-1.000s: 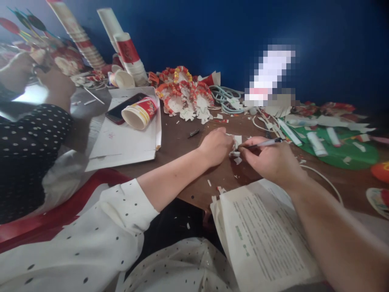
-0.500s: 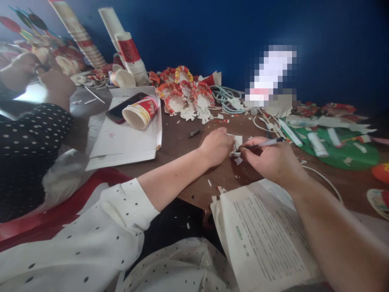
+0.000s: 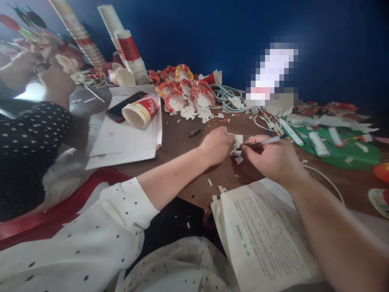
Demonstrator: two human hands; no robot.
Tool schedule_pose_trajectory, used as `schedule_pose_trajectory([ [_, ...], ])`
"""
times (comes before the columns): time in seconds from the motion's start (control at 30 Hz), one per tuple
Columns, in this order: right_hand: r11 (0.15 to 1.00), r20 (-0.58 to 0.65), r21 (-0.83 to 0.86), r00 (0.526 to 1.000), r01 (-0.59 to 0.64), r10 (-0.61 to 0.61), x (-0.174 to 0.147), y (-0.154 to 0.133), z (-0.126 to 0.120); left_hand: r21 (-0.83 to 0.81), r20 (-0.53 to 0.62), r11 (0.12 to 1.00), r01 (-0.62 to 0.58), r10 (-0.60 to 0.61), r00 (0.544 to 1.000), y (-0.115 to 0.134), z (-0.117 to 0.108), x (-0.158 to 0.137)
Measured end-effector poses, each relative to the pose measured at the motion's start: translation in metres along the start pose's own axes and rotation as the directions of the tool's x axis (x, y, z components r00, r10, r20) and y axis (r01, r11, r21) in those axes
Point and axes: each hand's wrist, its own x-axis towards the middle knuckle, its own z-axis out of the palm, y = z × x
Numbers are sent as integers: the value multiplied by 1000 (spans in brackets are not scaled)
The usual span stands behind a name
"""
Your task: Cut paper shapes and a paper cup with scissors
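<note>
My left hand (image 3: 218,146) is closed over a small white paper piece (image 3: 239,140) low over the brown table; its fingertips are mostly hidden. From the right, my right hand (image 3: 273,160) pinches a slim pen (image 3: 272,140) with a clear barrel. The pen's lower end is down at my fingertips, close beside the paper piece; whether it touches cannot be made out. Below both hands a small white scrap (image 3: 238,160) lies on the table. A dark pen cap (image 3: 194,132) rests left of my left hand.
Crinkled red-and-white cut paper cups (image 3: 185,95) are heaped behind my hands. A cup (image 3: 140,112) lies on a white folder (image 3: 127,142) by a phone. Glue sticks (image 3: 318,144) lie on a green disc (image 3: 358,160). Printed sheets (image 3: 264,235) are in front. At left, a co-worker's hands (image 3: 56,83) work.
My right hand and the pen have shifted very slightly, with the pen's upper end a little higher and further right. My left hand stays almost still on the paper piece.
</note>
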Motion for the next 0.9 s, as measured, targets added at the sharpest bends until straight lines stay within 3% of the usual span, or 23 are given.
schedule_pose_trajectory([
  [0.9,1000,98,16,995,20,-21,0,-6,-6,64,-32,997,-39,41,999,0,4,1],
])
